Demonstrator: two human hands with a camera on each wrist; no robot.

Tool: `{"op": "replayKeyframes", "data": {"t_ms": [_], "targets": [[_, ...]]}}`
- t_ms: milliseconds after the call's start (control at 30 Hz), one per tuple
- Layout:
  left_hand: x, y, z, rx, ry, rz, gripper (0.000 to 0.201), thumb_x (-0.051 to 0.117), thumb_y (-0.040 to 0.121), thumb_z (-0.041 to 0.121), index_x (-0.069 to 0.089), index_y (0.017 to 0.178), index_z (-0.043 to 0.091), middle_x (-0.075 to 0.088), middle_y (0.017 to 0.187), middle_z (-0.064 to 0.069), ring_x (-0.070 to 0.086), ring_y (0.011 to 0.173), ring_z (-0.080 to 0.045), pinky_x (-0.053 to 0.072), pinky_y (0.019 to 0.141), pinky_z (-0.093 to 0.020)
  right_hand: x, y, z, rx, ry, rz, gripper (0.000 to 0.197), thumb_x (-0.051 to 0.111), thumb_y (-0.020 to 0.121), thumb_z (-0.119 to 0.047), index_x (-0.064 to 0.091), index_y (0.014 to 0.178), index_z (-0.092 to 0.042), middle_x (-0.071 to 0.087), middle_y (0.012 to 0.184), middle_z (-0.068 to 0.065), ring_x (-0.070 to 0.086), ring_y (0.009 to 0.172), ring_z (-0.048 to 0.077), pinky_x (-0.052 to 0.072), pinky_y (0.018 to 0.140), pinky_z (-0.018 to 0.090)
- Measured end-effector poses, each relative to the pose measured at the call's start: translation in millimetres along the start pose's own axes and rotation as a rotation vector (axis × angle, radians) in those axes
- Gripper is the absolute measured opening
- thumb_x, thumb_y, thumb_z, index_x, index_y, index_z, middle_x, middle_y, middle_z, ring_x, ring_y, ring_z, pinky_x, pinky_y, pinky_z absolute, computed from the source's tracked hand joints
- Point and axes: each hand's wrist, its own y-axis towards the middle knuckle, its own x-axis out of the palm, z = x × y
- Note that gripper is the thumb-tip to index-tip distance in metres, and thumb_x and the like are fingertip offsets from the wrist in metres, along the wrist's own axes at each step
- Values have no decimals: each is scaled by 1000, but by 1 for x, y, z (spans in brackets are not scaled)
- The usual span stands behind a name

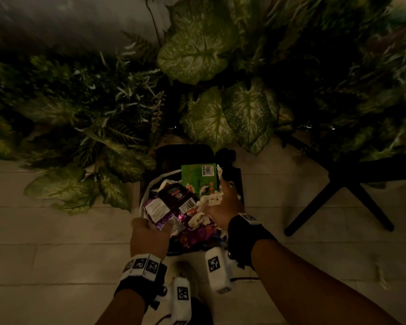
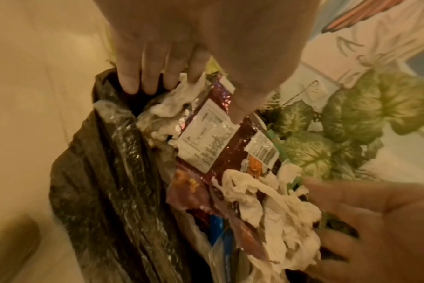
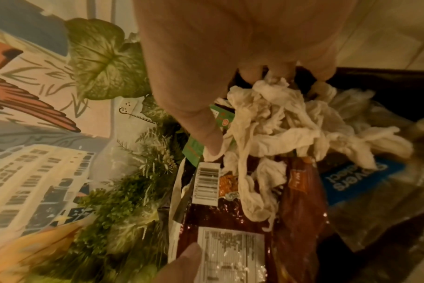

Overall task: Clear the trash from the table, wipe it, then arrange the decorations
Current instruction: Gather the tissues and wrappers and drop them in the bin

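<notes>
A black bin (image 1: pixel 235 178) lined with a dark bag (image 2: pixel 104 191) stands on the floor below me, heaped with trash. On the heap lie a green box (image 1: pixel 198 178), a shiny maroon wrapper (image 1: pixel 174 195) (image 2: pixel 220 153) (image 3: pixel 230 220) and crumpled white tissue (image 1: pixel 211 199) (image 2: pixel 266 201) (image 3: pixel 278 118). My left hand (image 1: pixel 150 233) (image 2: pixel 196 99) is at the bin's near-left rim, fingers curled behind the trash and thumb pressing the maroon wrapper. My right hand (image 1: pixel 223 202) (image 3: pixel 240 113) is over the right side, its fingers curled into the tissue.
Large leafy plants (image 1: pixel 197 55) crowd the wall behind and left of the bin. Black chair legs (image 1: pixel 338 184) spread over the pale tiled floor (image 1: pixel 56 242) to the right. A painted wall (image 3: pixel 24 95) rises behind the plants.
</notes>
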Motion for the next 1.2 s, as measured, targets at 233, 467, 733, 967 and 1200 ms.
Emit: {"op": "replayKeyframes", "data": {"t_ms": [233, 467, 733, 967, 1200], "targets": [[-7, -2, 6, -7, 59, -277, 78, 79, 70, 32, 40, 136, 17, 58, 130, -8, 56, 116, -30, 44, 95, -35, -19, -13, 1, -7, 23, -142, 102, 74, 80, -17, 3, 149, -39, 19, 155, -6, 26, 142, 24, 41, 103, 34], [-66, -31, 22, -96, -20, -39, 88, 73, 76, 42, 26, 145, 12, 45, 138, -22, 47, 122, -40, 41, 97, -41, -38, -65, -19, 103, -156, -44, 95, 63, 85, -28, -6, 147, -45, -10, 160, 4, 33, 139, 30, 41, 87, 27], [-157, -82, 97, 138, -168, 164, 68, 70, 79, 39, 42, 135, 12, 56, 126, -17, 53, 113, -39, 42, 98, -45, -67, -170, -95, -73, 127, -38, 33, 66, 84, -23, 58, 115, -14, 55, 100, -2, 60, 104, 27, 50, 84, 33], [-207, -144, 200, 525, -195, 119, 47, 74, 72, 39, 56, 112, 21, 67, 100, -7, 65, 91, -28, 54, 84, -51, -94, -293, -127, -181, 350, -353, 12, 60, 87, -7, 59, 82, -18, 59, 76, 6, 58, 62, 17, 51, 60, 32], [-191, -255, 314, 845, -203, 3, 35, 69, 58, 51, 67, 85, 29, 71, 84, -8, 69, 84, -28, 55, 82, -51, -202, -387, -83, -236, 428, -532, 10, 59, 89, -4, 62, 91, -14, 62, 99, 16, 60, 63, 14, 53, 57, 24]]}}
